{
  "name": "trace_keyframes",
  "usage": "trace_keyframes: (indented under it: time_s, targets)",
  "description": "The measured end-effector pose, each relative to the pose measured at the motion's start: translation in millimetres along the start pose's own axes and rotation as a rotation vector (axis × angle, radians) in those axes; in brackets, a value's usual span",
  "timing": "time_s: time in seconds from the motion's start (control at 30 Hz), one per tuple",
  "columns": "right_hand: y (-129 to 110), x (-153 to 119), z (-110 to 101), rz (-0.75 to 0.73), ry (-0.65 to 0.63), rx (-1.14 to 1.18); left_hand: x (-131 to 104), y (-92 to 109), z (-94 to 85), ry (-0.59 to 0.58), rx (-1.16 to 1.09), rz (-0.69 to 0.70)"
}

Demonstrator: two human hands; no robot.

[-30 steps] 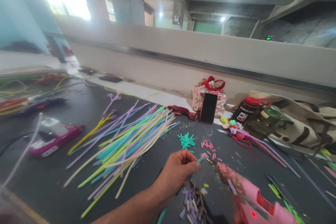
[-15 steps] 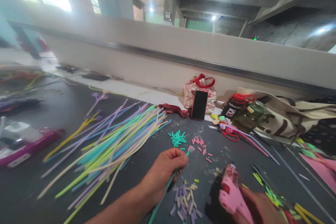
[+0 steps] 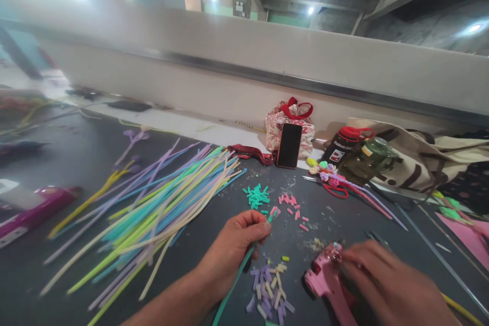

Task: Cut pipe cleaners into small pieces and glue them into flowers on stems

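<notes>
My left hand (image 3: 246, 234) pinches a teal pipe cleaner (image 3: 237, 280) near its upper end, where small pink pieces (image 3: 275, 211) sit at the tip. A pink glue gun (image 3: 327, 279) rests on the dark table at the right. Beside its nozzle is my right hand (image 3: 393, 280), smeared by motion, so whether its fingers hold anything is unclear. Short cut pieces lie about my left hand: a teal pile (image 3: 256, 196) and pink bits (image 3: 292, 202) beyond it, purple and cream pieces (image 3: 269, 288) nearer me.
Long pipe cleaners (image 3: 164, 204) in many colours spread over the left. A phone (image 3: 289, 145) leans on a patterned bag (image 3: 272, 125) at the back. Red-handled scissors (image 3: 336, 191), a red-capped bottle (image 3: 338, 147) and a green bottle (image 3: 367, 160) stand or lie right of it. A purple tool (image 3: 42, 211) is far left.
My right hand has let go of the glue gun's body and moved up beside its nozzle; the gun now rests on the table. My left hand keeps its pinch. The view has shifted slightly.
</notes>
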State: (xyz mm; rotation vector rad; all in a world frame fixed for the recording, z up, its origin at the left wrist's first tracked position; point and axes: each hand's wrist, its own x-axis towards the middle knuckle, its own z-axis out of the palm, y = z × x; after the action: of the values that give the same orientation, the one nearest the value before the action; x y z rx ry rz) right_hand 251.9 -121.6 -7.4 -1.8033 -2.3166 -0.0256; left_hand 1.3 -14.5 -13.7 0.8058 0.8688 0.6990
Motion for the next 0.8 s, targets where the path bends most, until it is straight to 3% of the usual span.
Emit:
trace_keyframes:
  time_s: [0.07, 0.13, 0.3, 0.6, 0.8]
  targets:
    - [4.5, 31.7, -10.7, 0.067, -0.03, 0.021, 0.9, -0.8, -0.9, 0.003, 0.002, -0.011]
    - [8.9, 63.3, -11.7, 0.068, -0.139, 0.031, 1.8, -1.9, -2.3, 0.013, 0.008, -0.014]
    - [17.9, 112.1, 8.7, 0.055, -0.198, 0.057, 2.4, -1.1, -3.0, -0.005, 0.028, -0.011]
    - [23.3, 128.8, 24.8, -0.142, -0.312, 0.201, 1.0, 0.8, 0.0, 0.004, 0.023, -0.035]
    - [23.8, 128.0, 25.7, -0.101, -0.286, 0.249, 1.6, 0.4, 0.3, 0.012, 0.021, -0.062]
